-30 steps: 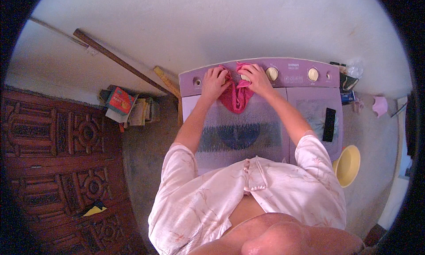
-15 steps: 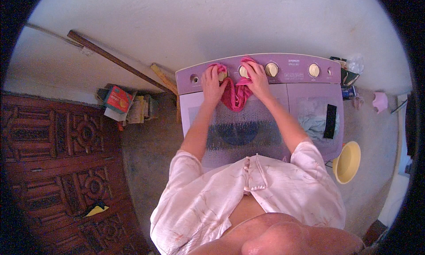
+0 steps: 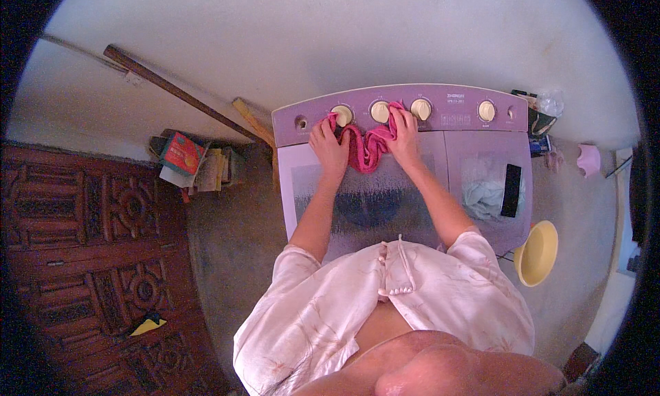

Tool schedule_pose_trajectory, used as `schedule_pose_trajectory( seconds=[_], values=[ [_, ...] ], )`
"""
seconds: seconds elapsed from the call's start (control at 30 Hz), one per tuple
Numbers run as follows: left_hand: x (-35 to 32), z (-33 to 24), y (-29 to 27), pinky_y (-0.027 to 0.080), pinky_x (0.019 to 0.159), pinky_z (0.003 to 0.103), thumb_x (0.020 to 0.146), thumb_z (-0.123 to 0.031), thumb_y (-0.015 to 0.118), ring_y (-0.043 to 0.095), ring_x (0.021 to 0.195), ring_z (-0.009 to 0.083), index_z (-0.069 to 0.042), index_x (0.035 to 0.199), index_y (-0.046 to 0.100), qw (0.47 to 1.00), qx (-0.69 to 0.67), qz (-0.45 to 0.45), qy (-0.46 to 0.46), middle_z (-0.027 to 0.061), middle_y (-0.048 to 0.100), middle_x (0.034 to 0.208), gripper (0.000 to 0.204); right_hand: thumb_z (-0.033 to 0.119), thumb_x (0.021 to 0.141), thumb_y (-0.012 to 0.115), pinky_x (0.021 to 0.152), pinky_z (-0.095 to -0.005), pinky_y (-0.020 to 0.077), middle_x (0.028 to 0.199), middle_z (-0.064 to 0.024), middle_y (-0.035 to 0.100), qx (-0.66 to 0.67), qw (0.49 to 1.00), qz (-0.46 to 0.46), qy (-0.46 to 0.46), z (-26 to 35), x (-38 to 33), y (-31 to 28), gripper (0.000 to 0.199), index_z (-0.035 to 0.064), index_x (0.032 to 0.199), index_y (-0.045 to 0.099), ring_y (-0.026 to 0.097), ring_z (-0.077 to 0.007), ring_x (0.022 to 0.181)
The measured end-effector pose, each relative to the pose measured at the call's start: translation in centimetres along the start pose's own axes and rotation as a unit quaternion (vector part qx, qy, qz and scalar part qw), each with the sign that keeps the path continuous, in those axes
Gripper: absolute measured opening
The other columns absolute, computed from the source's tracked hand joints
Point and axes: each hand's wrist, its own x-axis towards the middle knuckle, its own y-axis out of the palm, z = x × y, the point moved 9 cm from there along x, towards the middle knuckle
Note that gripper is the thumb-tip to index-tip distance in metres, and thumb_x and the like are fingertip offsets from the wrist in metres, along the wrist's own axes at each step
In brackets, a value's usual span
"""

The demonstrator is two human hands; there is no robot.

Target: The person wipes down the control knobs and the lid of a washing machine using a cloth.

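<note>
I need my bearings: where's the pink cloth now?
In the head view's upper middle, the pink cloth sags between the left hand and right hand, below the two leftmost cream knobs.

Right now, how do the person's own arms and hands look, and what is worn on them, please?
The left hand and right hand are bare, without gloves; no watch or bracelet shows, and any ring would be too small to make out. The forearms are uncovered too. Loose, pale pinkish-white sleeves with a faint brownish print end near the elbows.
</note>
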Motion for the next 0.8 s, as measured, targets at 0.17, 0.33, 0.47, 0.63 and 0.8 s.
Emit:
schedule_pose_trajectory(
  seconds=[0.17, 0.33, 0.47, 0.63, 0.8],
  values=[
    [3.5, -2.2, -0.1, 0.042, 0.099, 0.052, 0.074, -0.024, 0.085, 0.051, 0.119, 0.0392, -0.005, 0.129, 0.053, 0.988, -0.041, 0.058, 0.136, 0.0170, 0.055, 0.126, 0.066, 0.019, 0.075, 0.082, 0.104, -0.0469, 0.0452, 0.129, -0.0113, 0.057, 0.020, 0.994, 0.087, -0.069, 1.6, 4.1, 0.7, 0.066, 0.0095, 0.136, 0.058, 0.052, -0.0358, 0.122],
    [4.8, -5.3, 1.4, 0.042, 0.100, 0.050, 0.075, -0.024, 0.084, 0.050, 0.121, 0.0364, -0.009, 0.128, 0.055, 0.937, 0.021, 0.192, 0.291, 0.0129, 0.056, 0.126, 0.062, 0.019, 0.074, 0.083, 0.102, -0.0426, 0.0465, 0.126, -0.0074, 0.059, -0.014, 0.956, 0.217, -0.196, 3.3, 5.2, 2.7, 0.065, 0.0107, 0.134, 0.060, 0.053, -0.0322, 0.119],
    [3.9, -3.6, 0.6, 0.042, 0.101, 0.049, 0.075, -0.024, 0.084, 0.051, 0.120, 0.0376, -0.009, 0.127, 0.056, 0.973, -0.026, 0.124, 0.192, 0.0147, 0.056, 0.125, 0.061, 0.019, 0.073, 0.084, 0.102, -0.0449, 0.0473, 0.126, -0.0097, 0.058, -0.016, 0.978, 0.150, -0.143, 2.2, 3.5, 2.2, 0.067, 0.0092, 0.135, 0.059, 0.054, -0.0348, 0.119],
    [1.3, -0.3, -0.2, 0.043, 0.100, 0.050, 0.075, -0.023, 0.084, 0.051, 0.118, 0.0390, -0.007, 0.127, 0.055, 0.998, -0.052, 0.017, 0.012, 0.0166, 0.055, 0.125, 0.062, 0.015, 0.072, 0.084, 0.101, -0.0496, 0.0476, 0.129, -0.0149, 0.054, -0.003, 1.000, 0.006, -0.012, -0.2, 0.7, 0.3, 0.072, 0.0076, 0.138, 0.056, 0.055, -0.0406, 0.118],
    [4.3, -3.1, 0.0, 0.044, 0.096, 0.050, 0.074, -0.023, 0.084, 0.053, 0.113, 0.0373, -0.007, 0.124, 0.057, 0.983, -0.037, 0.085, 0.159, 0.0135, 0.056, 0.119, 0.059, 0.015, 0.072, 0.083, 0.101, -0.0486, 0.0470, 0.127, -0.0108, 0.056, -0.008, 0.999, 0.052, -0.004, 0.2, 3.0, 0.0, 0.069, 0.0098, 0.136, 0.058, 0.055, -0.0372, 0.118]
  ],
)
